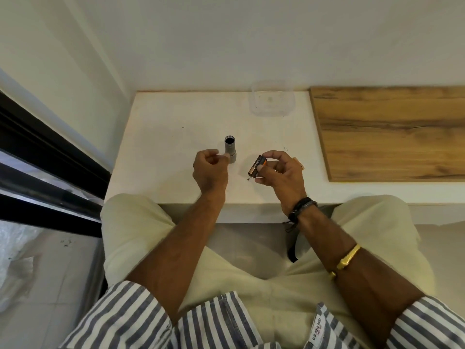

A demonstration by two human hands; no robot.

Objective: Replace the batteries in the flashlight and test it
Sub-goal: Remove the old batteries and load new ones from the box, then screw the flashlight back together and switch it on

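The flashlight (230, 152) stands upright near the middle of the white desk (161, 147), its open, dark mouth facing up. The left hand (210, 170) sits just left of it with fingers curled in. One fingertip rests against the tube's side, and the hand is not wrapped round it. The right hand (280, 172) pinches the black-and-orange batteries (256, 168) between thumb and fingertips, just right of the flashlight and above the desk. How many cells there are is too small to tell.

The step in hand looks like loading. To do it well, the left hand should close properly round the tube, since a single fingertip will not stop so narrow a body from tipping. The right hand should first check which end goes in first, then bring the batteries straight over the mouth. They should go in along the tube's axis, not at a slant, and without force.

A clear plastic tub (272, 103) sits at the far edge, well apart.
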